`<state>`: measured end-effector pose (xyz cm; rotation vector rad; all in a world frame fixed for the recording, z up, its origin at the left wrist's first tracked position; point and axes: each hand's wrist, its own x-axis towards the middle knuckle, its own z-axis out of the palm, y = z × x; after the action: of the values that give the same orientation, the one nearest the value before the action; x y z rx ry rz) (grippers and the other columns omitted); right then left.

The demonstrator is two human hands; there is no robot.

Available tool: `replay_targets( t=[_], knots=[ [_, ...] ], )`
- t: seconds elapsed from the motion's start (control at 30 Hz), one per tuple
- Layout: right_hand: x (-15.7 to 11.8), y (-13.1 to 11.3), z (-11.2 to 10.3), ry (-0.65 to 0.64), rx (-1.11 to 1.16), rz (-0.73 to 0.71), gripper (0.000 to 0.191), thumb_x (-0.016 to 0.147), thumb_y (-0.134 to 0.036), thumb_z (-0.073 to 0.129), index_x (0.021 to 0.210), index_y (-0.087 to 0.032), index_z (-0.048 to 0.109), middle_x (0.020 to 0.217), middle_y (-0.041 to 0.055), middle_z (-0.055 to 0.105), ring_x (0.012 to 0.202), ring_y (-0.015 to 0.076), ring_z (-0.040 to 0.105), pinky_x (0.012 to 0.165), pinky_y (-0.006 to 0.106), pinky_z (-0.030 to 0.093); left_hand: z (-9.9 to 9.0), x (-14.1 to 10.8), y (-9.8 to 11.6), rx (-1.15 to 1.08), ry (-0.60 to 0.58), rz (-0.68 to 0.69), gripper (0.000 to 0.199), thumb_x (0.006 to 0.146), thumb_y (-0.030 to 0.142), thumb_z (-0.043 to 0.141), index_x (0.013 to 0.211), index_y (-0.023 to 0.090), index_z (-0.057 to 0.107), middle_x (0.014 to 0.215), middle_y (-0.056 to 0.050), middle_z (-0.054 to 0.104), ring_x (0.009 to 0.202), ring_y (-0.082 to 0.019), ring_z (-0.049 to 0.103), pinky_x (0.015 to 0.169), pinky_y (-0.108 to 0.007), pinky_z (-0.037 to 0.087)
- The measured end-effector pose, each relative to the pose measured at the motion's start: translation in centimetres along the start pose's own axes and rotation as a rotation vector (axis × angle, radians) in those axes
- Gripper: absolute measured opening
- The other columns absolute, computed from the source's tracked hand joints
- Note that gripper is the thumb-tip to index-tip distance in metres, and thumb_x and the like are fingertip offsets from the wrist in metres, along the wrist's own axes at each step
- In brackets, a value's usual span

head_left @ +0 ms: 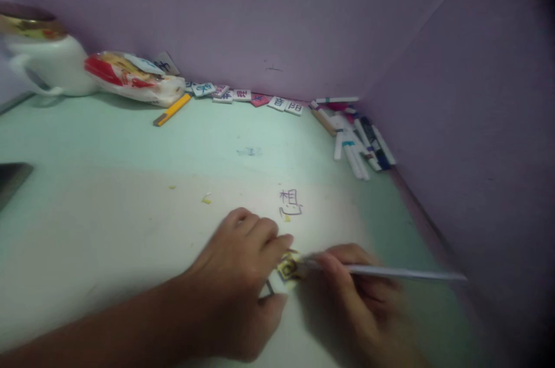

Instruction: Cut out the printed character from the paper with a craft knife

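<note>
On the pale tabletop lies a small card point(288, 267) with a yellow face and dark square outlines, partly covered by fingers. My left hand point(243, 275) is closed around its left side, with the index finger at the top edge and the thumb lower down. My right hand point(359, 287) grips a long slender pale stick-like tool point(407, 273) near its tip. The tip meets the card's right edge; blur hides what kind of tool it is. Yellow scraps point(206, 200) lie beyond my left hand. A purple handwritten character point(290, 201) marks the surface just past the card.
Along the purple wall point(269, 21) stand small character cards point(241, 95). A yellow box cutter point(172, 110), a red-and-white snack packet point(134, 80) and a white mug point(65, 64) are at the left. Several markers point(353, 151) are heaped at the right. A dark object point(13, 180) is at the left edge.
</note>
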<state>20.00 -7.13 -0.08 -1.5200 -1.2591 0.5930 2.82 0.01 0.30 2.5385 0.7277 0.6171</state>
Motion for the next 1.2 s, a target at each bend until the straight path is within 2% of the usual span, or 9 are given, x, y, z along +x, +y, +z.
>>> replay_targets(
  t=[0.27,0.43,0.57,0.67,0.77,0.9,1.2],
  knots=[
    [0.1,-0.1,-0.1,0.059,-0.115,-0.055,0.024,0.090,-0.025,0.058,0.067,-0.022,0.062,0.057,-0.0038,0.058,0.049,0.0107,0.053,0.048,0.022,0.040,0.1,-0.1,0.0,0.020,-0.010,-0.009,0.036,0.070,0.019,0.060,0.106,0.013,0.059,0.094,-0.010,0.056,0.085,-0.026,0.050,0.086,-0.048,0.040],
    [0.3,0.4,-0.5,0.006,-0.121,-0.140,0.023,0.091,-0.020,0.057,0.068,-0.022,0.062,0.057,-0.0050,0.058,0.048,0.0092,0.054,0.045,0.019,0.041,0.1,-0.2,0.1,0.018,0.004,-0.002,0.037,0.071,0.020,0.060,0.107,0.012,0.059,0.095,-0.011,0.056,0.086,-0.026,0.050,0.086,-0.048,0.039],
    [0.1,0.4,-0.3,0.053,-0.152,-0.058,0.029,0.090,-0.026,0.060,0.061,-0.021,0.058,0.052,-0.0062,0.051,0.045,0.0083,0.048,0.045,0.019,0.037,0.1,-0.1,0.1,-0.005,-0.009,-0.015,0.035,0.072,0.019,0.060,0.106,0.013,0.059,0.094,-0.010,0.056,0.084,-0.025,0.050,0.085,-0.048,0.039],
    [-0.1,0.4,-0.3,0.078,-0.198,-0.040,0.035,0.089,-0.030,0.061,0.056,-0.021,0.054,0.048,-0.0067,0.045,0.043,0.0079,0.042,0.043,0.021,0.033,0.1,0.0,-0.1,-0.017,-0.025,-0.008,0.043,0.071,0.019,0.061,0.114,0.013,0.057,0.096,-0.010,0.056,0.085,-0.025,0.049,0.086,-0.049,0.040],
    [0.0,0.5,-0.6,0.011,-0.207,-0.104,0.033,0.090,-0.029,0.059,0.059,-0.020,0.056,0.047,-0.0067,0.045,0.041,0.0079,0.041,0.041,0.021,0.031,0.1,0.0,-0.3,-0.015,-0.034,-0.006,0.050,0.072,0.020,0.062,0.121,0.014,0.054,0.098,-0.010,0.055,0.085,-0.025,0.048,0.087,-0.051,0.039],
    [0.1,0.8,-1.2,-0.095,-0.216,-0.148,0.030,0.092,-0.026,0.056,0.062,-0.021,0.054,0.048,-0.0068,0.045,0.040,0.0078,0.042,0.039,0.020,0.032,0.1,0.0,-0.3,-0.014,-0.030,-0.009,0.049,0.071,0.021,0.062,0.119,0.013,0.055,0.097,-0.010,0.055,0.085,-0.026,0.049,0.088,-0.051,0.039],
    [0.0,0.6,-1.4,-0.154,-0.261,-0.088,0.038,0.096,-0.030,0.046,0.059,-0.022,0.040,0.048,-0.0073,0.038,0.039,0.0073,0.040,0.038,0.020,0.029,0.3,0.0,-0.4,-0.009,-0.006,0.007,0.045,0.070,0.021,0.062,0.114,0.013,0.056,0.096,-0.010,0.056,0.083,-0.025,0.049,0.086,-0.048,0.038]
  ],
)
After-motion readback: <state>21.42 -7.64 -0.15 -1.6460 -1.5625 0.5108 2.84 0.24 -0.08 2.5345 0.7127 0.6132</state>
